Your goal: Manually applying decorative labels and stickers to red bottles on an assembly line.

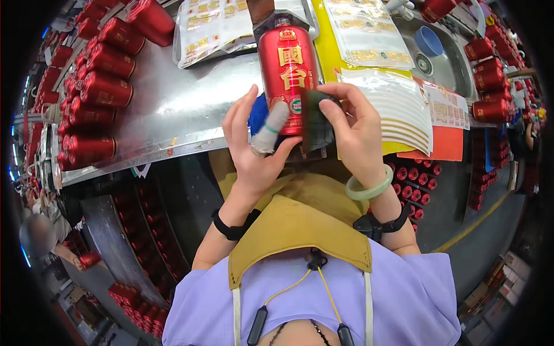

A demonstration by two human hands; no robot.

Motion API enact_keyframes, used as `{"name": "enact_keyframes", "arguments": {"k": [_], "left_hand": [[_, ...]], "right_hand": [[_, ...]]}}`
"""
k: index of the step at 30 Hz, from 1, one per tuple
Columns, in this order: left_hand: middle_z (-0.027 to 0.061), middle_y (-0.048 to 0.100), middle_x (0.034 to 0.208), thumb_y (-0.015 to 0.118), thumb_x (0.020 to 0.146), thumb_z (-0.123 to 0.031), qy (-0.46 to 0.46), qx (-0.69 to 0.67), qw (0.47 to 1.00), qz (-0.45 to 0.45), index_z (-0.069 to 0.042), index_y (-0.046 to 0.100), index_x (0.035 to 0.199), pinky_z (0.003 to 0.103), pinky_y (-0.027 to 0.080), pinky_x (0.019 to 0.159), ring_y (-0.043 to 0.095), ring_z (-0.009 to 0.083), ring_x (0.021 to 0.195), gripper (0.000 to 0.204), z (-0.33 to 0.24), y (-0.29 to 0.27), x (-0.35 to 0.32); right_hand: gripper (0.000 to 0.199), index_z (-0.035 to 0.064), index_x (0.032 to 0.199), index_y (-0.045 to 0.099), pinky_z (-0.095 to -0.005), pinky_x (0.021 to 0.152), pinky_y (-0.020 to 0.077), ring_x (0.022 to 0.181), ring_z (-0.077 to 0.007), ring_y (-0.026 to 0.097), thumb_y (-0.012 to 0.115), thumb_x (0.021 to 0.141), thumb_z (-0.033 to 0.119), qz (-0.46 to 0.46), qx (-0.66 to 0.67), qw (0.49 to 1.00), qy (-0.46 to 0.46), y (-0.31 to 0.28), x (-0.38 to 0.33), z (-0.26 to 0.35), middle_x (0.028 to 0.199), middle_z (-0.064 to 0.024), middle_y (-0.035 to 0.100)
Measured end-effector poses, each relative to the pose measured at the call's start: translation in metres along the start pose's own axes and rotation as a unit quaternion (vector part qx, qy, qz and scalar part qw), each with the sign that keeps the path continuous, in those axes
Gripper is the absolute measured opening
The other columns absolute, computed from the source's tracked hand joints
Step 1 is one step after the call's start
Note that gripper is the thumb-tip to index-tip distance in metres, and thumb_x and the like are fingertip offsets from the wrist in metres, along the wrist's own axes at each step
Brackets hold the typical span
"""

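Note:
A glossy red bottle (pixel 287 63) with gold lettering lies in front of me, its neck pointing away into a dark metal holder (pixel 262 12). My left hand (pixel 254 138) is around the lower left of the bottle, with a white-wrapped finger against its face and the thumb at its base. Between the thumb and fingers of my right hand (pixel 353 124) is a dark green, flat, slightly blurred piece (pixel 316 118), held against the bottle's lower right side. Something blue (pixel 258 117) shows behind my left fingers. What lies beneath the bottle is hidden.
Red bottles (pixel 107 89) crowd the left of the metal table (pixel 167 109). Gold label sheets (pixel 210 29) lie beyond; more white sheets (pixel 386 98) fan out at right on yellow backing. A sink (pixel 456 63) holds a blue bowl (pixel 428 40). At far left, another person's hand touches a bottle.

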State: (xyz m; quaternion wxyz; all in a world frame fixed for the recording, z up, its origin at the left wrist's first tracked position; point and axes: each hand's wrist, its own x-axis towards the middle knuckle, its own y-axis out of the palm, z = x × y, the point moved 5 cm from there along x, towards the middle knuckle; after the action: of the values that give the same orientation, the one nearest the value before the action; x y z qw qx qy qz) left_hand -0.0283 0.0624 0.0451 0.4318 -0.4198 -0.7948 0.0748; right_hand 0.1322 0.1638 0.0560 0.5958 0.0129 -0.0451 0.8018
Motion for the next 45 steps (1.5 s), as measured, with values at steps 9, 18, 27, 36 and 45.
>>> {"name": "enact_keyframes", "arguments": {"k": [9, 18, 27, 36, 45], "left_hand": [[0.0175, 0.059, 0.147, 0.093, 0.069, -0.011, 0.059, 0.084, 0.995, -0.017, -0.005, 0.073, 0.125, 0.045, 0.048, 0.106, 0.057, 0.0372, 0.128, 0.059, 0.007, 0.003, -0.015], [0.0192, 0.059, 0.146, 0.096, 0.069, -0.014, -0.124, -0.012, 0.992, -0.001, 0.003, 0.054, 0.146, 0.043, 0.046, 0.109, 0.058, 0.036, 0.131, 0.09, 0.012, 0.013, -0.004], [0.02, 0.062, 0.138, 0.089, 0.072, -0.009, -0.084, -0.013, 0.996, 0.032, 0.002, 0.049, 0.151, 0.046, 0.044, 0.111, 0.058, 0.0377, 0.126, 0.089, 0.012, 0.013, 0.003], [0.024, 0.06, 0.139, 0.088, 0.073, -0.008, -0.229, -0.156, 0.958, 0.077, 0.005, 0.047, 0.149, 0.047, 0.046, 0.109, 0.052, 0.0405, 0.137, 0.088, 0.025, 0.023, -0.001], [0.0255, 0.047, 0.156, 0.084, 0.073, 0.0, -0.037, 0.042, 0.996, 0.067, -0.002, 0.043, 0.157, 0.041, 0.053, 0.102, 0.061, 0.0381, 0.13, 0.094, 0.0, 0.015, 0.009]], "right_hand": [[0.016, -0.0005, 0.114, 0.068, -0.0232, 0.066, 0.0449, 0.072, -0.0055, 0.053, 0.065, 0.1, 0.006, -0.047, -0.071, 0.996, -0.014, -0.028, 0.002, -0.018, 0.095, -0.0037, 0.069], [0.017, -0.0029, 0.114, 0.068, -0.024, 0.062, 0.0449, 0.069, -0.0057, 0.053, 0.065, 0.1, 0.006, -0.043, -0.139, 0.987, 0.064, -0.048, 0.0, -0.049, 0.093, -0.0017, 0.069], [0.017, -0.0026, 0.117, 0.066, -0.0217, 0.073, 0.0444, 0.084, -0.0052, 0.054, 0.062, 0.103, 0.007, -0.032, -0.03, 0.999, 0.018, -0.037, -0.003, -0.018, 0.098, -0.001, 0.066], [0.016, -0.0008, 0.113, 0.07, -0.0223, 0.06, 0.0406, 0.065, -0.0034, 0.047, 0.067, 0.099, 0.005, -0.003, -0.04, 0.999, 0.019, -0.017, 0.002, -0.016, 0.092, -0.0001, 0.069], [0.015, -0.0004, 0.103, 0.072, -0.0267, 0.058, 0.0433, 0.061, -0.01, 0.051, 0.075, 0.09, 0.007, 0.012, -0.095, 0.995, -0.041, -0.006, 0.014, 0.005, 0.085, -0.0063, 0.068]]}}
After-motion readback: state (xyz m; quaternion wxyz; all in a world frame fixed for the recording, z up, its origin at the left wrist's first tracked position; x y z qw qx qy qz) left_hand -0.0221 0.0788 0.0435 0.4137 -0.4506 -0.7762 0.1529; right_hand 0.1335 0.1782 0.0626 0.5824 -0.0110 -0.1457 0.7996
